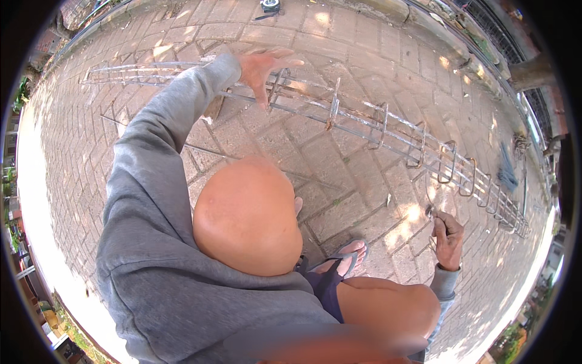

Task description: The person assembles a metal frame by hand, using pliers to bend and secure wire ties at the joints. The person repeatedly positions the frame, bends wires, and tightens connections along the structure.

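A long steel rebar cage (357, 116) runs across the paving from far left to right, its bars partly rusty. Several square stirrups (383, 126) are spaced along it, packed closer toward the right end. My left hand (260, 68) reaches over the cage with its fingers spread, beside one stirrup (277, 85); whether the fingertips touch the bars I cannot tell. Closer to me on the right, my right hand (448, 238) is closed around a thin metal tool (430, 212), its handle hidden in my fingers. That hand is apart from the cage.
Herringbone brick paving (327, 206) lies under everything. A tape measure (270, 6) rests at the far edge. A bluish bundle of wire (507, 168) lies beyond the cage's right end. Thin loose rods (206, 150) lie by my left knee. My sandalled foot (351, 258) is between my knees.
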Available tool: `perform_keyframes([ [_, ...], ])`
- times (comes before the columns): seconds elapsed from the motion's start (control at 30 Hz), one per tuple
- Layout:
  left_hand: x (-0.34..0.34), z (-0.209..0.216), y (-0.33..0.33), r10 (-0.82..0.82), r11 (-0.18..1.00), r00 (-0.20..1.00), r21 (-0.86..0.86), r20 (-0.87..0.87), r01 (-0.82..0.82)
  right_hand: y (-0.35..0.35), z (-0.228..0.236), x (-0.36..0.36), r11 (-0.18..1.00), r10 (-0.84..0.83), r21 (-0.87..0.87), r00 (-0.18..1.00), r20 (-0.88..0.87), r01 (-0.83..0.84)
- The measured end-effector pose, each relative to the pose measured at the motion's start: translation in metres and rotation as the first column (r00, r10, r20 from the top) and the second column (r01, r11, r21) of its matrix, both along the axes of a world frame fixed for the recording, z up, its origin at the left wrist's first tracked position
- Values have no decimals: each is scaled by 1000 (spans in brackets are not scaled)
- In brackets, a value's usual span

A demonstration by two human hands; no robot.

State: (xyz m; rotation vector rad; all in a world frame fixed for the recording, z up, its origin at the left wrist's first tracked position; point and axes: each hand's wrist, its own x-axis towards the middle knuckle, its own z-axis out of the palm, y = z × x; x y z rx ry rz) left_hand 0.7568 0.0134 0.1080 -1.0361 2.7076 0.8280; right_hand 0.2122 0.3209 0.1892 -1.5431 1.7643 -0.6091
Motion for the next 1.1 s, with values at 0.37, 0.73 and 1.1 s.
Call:
perform_keyframes([
  [0.37,8,-31,17,87,993,989,-71,-116,-96,-48,60,70,910,374,286,893,-252,-300],
  [0.73,1,-21,16,134,991,978,1,-158,-136,-44,45,44,864,479,342,811,-336,-369],
  [1.1,-41,3,53,92,937,989,-326,-112,-124,-21,19,-4,846,437,468,834,-336,-255],
])
